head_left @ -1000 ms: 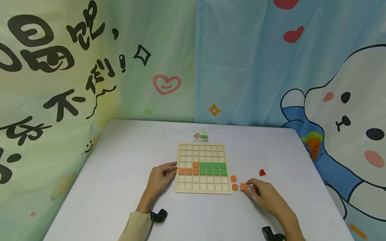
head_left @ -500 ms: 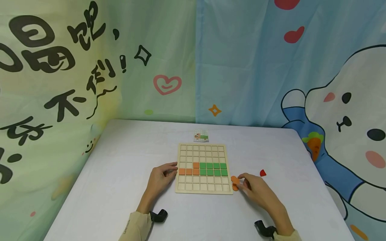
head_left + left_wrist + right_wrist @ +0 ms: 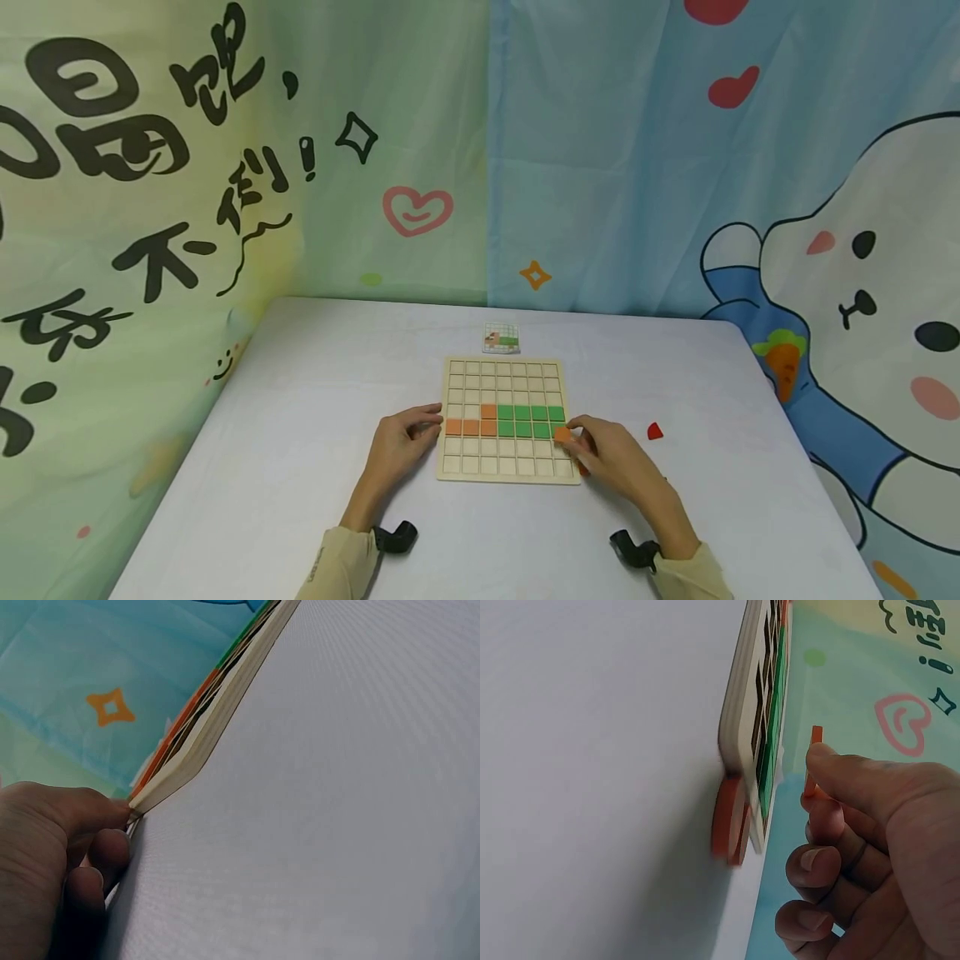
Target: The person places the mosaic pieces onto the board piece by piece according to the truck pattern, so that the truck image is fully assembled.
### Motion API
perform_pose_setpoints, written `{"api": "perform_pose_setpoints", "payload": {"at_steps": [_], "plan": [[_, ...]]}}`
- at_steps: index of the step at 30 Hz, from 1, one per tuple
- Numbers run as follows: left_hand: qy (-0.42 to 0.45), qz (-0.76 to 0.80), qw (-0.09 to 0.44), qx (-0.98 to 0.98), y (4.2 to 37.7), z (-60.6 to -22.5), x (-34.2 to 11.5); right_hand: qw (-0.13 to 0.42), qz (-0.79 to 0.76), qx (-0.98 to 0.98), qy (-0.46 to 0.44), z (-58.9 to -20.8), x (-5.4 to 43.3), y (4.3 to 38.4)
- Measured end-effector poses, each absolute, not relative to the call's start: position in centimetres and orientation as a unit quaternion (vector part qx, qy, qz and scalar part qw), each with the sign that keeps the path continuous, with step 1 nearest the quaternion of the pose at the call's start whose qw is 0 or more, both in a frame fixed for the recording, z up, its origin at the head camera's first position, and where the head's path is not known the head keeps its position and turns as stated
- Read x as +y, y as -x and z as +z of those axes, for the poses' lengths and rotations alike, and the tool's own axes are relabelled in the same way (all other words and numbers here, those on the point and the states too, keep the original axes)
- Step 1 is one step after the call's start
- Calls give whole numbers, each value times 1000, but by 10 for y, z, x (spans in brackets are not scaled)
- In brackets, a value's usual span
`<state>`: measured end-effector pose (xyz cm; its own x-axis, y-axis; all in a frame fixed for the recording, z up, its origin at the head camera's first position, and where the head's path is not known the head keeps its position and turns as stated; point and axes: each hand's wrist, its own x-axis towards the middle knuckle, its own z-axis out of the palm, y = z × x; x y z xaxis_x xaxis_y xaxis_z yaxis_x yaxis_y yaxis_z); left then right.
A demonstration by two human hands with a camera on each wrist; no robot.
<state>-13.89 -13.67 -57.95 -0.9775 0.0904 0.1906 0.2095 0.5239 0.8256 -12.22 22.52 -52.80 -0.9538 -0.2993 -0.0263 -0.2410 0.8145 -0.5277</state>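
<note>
A square wooden grid board lies on the white table, with orange and green square tiles filling part of two rows. At its left edge is my left hand, thumb and fingertips on the rim. My right hand pinches an orange square tile between thumb and fingers, over the board's right edge. In the right wrist view the tile is upright and edge-on, apart from the board, with the other fingers curled. Two orange discs lean at the board's corner; my right hand mostly hides them in the head view.
A small pattern card lies behind the board. A red wedge-shaped piece sits on the table to the right. A printed curtain hangs behind the table.
My right hand has moved left with the orange square tile, from the bare table past the discs to the board's right edge. The left hand has stayed in place.
</note>
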Motion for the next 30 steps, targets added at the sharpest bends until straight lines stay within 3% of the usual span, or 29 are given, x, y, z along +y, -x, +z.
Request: {"api": "perform_pose_setpoints", "payload": {"at_steps": [30], "plan": [[94,-484,58,-868,140,-581,-139,43,-277,944,171,-533,167,162]]}}
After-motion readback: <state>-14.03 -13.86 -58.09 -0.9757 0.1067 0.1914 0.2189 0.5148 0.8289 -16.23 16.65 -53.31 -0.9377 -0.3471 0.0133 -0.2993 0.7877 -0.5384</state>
